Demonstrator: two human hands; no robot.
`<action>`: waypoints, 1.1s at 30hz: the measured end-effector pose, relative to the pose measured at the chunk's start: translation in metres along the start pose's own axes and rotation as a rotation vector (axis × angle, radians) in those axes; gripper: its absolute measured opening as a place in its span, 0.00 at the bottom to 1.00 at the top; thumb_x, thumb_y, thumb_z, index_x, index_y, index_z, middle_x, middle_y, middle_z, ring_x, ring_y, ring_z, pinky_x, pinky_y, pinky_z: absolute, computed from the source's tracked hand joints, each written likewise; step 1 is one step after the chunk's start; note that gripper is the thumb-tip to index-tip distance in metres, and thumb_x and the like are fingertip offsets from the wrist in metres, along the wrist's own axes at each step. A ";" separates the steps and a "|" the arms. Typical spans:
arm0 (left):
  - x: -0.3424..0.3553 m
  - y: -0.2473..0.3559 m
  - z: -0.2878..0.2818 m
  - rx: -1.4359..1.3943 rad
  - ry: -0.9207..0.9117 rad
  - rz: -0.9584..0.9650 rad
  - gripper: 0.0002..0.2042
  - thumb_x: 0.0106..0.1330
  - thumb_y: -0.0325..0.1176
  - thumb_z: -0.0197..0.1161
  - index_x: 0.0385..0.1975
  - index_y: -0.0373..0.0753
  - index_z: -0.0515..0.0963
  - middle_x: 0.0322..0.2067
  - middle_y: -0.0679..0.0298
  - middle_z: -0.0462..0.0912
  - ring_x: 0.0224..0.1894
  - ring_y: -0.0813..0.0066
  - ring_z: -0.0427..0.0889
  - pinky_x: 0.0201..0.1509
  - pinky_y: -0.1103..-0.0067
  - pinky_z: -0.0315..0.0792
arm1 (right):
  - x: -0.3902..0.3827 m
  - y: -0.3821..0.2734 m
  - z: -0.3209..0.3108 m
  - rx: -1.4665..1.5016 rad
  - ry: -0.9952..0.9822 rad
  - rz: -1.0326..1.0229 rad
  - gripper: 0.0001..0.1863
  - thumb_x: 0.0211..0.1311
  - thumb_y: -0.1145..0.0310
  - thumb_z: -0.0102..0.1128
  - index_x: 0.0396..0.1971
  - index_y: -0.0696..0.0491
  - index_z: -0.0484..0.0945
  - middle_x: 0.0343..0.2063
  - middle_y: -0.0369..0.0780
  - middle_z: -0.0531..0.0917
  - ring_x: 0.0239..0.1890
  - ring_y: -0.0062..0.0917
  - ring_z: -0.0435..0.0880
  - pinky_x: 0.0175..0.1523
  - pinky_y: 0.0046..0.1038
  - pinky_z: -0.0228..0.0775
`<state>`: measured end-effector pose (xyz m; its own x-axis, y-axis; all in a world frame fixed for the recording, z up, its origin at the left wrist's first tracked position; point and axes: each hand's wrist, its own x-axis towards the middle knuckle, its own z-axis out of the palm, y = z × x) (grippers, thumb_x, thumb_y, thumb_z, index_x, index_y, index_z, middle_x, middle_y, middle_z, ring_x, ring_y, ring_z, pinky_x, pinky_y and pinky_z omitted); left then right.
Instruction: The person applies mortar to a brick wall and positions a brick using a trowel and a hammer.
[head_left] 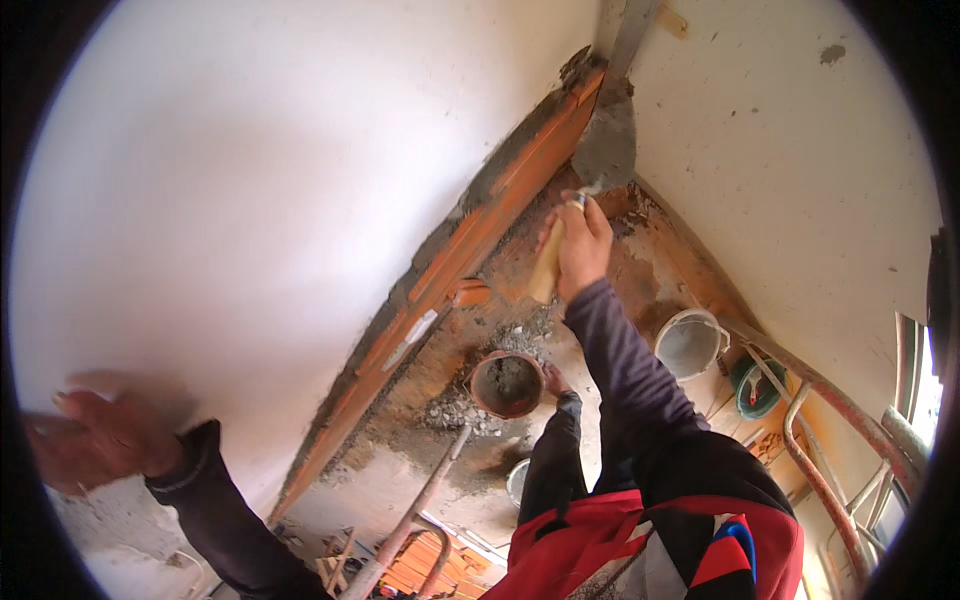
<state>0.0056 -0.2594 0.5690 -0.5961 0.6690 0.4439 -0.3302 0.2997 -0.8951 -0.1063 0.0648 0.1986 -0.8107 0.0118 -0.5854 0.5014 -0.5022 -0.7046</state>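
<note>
R. hand (587, 243) grip closed on wood-handled tool (545, 270), nr. brick course (532, 163); L. hand (110, 440) empty, unclenched, by white wall (300, 150). Mortar (482, 190) applied along course's upper edge; face mostly bare, finishing apparently o/s.

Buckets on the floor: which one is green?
The rightmost one: the green bucket, just right of the whitish bucket. It alone is green; the others are a reddish-brown bucket and a pale, partly hidden bucket.
</note>
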 end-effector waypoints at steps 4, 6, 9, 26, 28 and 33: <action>0.008 0.021 -0.001 0.020 -0.012 0.022 0.20 0.74 0.45 0.52 0.61 0.48 0.62 0.56 0.52 0.70 0.58 0.52 0.67 0.58 0.58 0.61 | 0.122 0.038 0.022 -0.144 0.136 -0.269 0.09 0.66 0.71 0.53 0.43 0.58 0.71 0.24 0.37 0.74 0.21 0.23 0.75 0.24 0.30 0.71; 0.001 0.029 -0.009 0.010 -0.132 -0.133 0.21 0.74 0.45 0.52 0.62 0.45 0.61 0.60 0.54 0.63 0.63 0.53 0.59 0.63 0.59 0.56 | 0.120 0.020 0.047 -0.029 0.109 -0.066 0.08 0.66 0.71 0.55 0.40 0.57 0.70 0.24 0.37 0.74 0.22 0.24 0.76 0.25 0.30 0.72; -0.001 0.042 -0.003 -0.100 -0.158 -0.245 0.23 0.75 0.46 0.51 0.62 0.41 0.60 0.64 0.54 0.55 0.67 0.55 0.52 0.67 0.60 0.50 | 0.114 -0.009 0.060 -0.015 0.139 0.025 0.08 0.66 0.70 0.57 0.36 0.56 0.68 0.24 0.37 0.73 0.22 0.24 0.76 0.26 0.31 0.72; 0.022 0.051 -0.007 -0.284 -0.117 -0.454 0.30 0.71 0.50 0.56 0.61 0.31 0.61 0.63 0.55 0.51 0.69 0.58 0.47 0.73 0.60 0.50 | 0.109 -0.017 0.054 0.261 0.053 0.185 0.05 0.69 0.70 0.51 0.38 0.53 0.66 0.25 0.37 0.72 0.22 0.24 0.74 0.24 0.32 0.71; 0.023 0.051 -0.007 -0.252 -0.118 -0.451 0.31 0.72 0.52 0.55 0.61 0.31 0.61 0.64 0.54 0.51 0.69 0.56 0.48 0.72 0.59 0.51 | 0.105 -0.033 0.055 0.275 0.039 0.211 0.05 0.69 0.70 0.51 0.37 0.53 0.66 0.25 0.37 0.72 0.22 0.25 0.74 0.24 0.32 0.70; 0.026 0.053 -0.011 -0.094 -0.224 -0.429 0.31 0.76 0.54 0.42 0.67 0.34 0.53 0.68 0.53 0.48 0.71 0.53 0.44 0.71 0.56 0.51 | 0.123 -0.049 0.053 0.236 0.052 0.204 0.05 0.69 0.69 0.51 0.37 0.54 0.67 0.25 0.37 0.72 0.22 0.25 0.74 0.24 0.32 0.71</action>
<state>-0.0192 -0.2189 0.5327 -0.5669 0.3121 0.7624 -0.5189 0.5835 -0.6247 -0.2465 0.0452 0.1819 -0.6810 -0.0685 -0.7290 0.5632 -0.6854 -0.4616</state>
